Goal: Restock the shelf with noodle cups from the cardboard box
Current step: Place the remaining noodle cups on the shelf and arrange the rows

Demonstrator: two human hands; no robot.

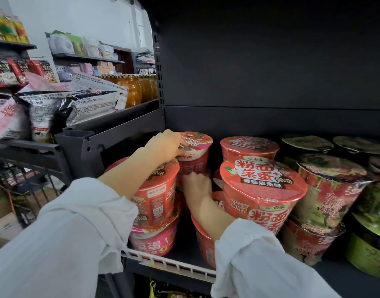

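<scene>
Both hands grip one red noodle cup at the back of the shelf, left hand on its lid and right hand low on its side, so it should go down slowly and straight.

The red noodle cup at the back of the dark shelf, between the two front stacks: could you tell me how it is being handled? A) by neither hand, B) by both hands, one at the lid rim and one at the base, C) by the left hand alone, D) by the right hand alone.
B: the left hand grips the lid rim of the red noodle cup while the right hand holds its base on the dark shelf.
</scene>
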